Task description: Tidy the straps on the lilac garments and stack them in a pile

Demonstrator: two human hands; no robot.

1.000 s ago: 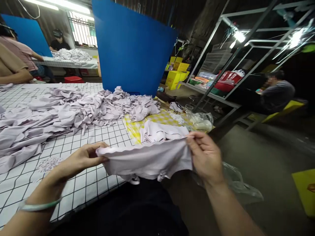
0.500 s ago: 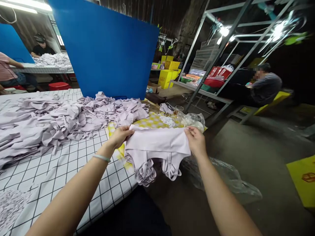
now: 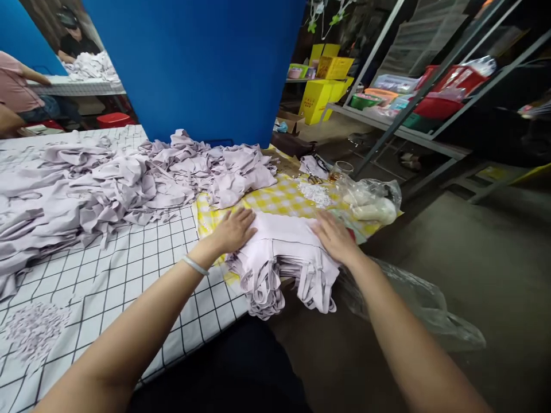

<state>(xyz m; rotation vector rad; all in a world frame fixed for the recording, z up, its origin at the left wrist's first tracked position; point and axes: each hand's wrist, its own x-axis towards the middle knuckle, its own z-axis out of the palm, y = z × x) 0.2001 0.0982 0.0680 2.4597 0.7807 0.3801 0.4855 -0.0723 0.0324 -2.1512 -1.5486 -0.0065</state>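
Note:
A stack of pale lilac strappy tops (image 3: 286,229) lies on the yellow checked cloth (image 3: 275,198) at the table corner, its straps hanging over the front edge. My left hand (image 3: 236,230) rests flat on the stack's left end, fingers stretched out. At the right end, my right hand (image 3: 334,236) lies palm down with its fingers extended. Neither hand grips the fabric. A large loose heap of the same lilac garments (image 3: 129,178) covers the table to the left.
Small fabric clippings (image 3: 37,332) lie on the grid-patterned tablecloth (image 3: 142,287). White scraps (image 3: 316,194), scissors (image 3: 315,179), a glass (image 3: 343,167) and a clear bag (image 3: 374,201) sit beyond the stack. A blue panel (image 3: 198,69) stands behind. Another person (image 3: 77,40) works at the far-left table.
Both hands held one top stretched between them, carried it forward and laid it on the stack. The fingers have let go and now lie flat on it. The view has shifted.

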